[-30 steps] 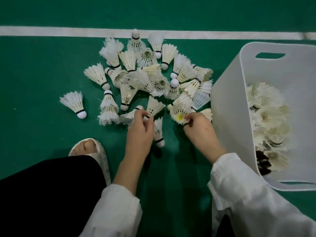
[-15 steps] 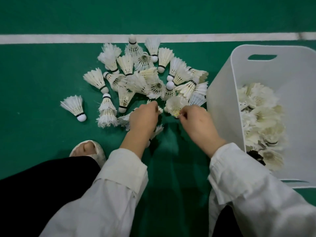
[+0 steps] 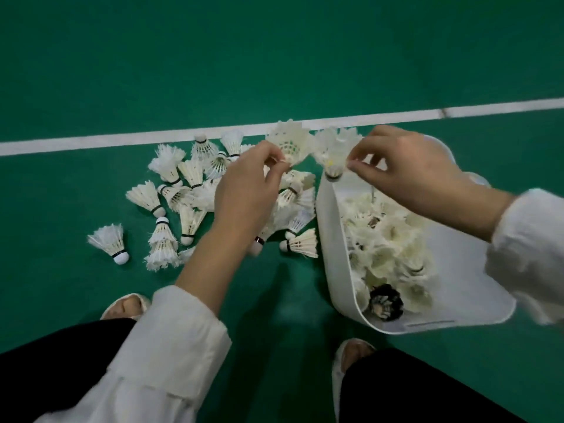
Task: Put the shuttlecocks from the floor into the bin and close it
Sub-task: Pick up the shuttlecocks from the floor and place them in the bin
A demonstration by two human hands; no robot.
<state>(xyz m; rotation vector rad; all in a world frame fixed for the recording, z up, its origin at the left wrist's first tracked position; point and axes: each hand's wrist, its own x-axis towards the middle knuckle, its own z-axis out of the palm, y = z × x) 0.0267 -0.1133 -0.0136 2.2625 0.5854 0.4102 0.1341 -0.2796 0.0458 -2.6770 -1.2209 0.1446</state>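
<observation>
White shuttlecocks lie in a heap on the green floor, just left of the bin, which holds many more. The left hand pinches one shuttlecock above the heap, and the right hand pinches another shuttlecock over the far left rim of the bin.

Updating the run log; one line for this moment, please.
left hand: pinches shuttlecock | right hand: pinches second shuttlecock at bin rim | pile: on floor
</observation>
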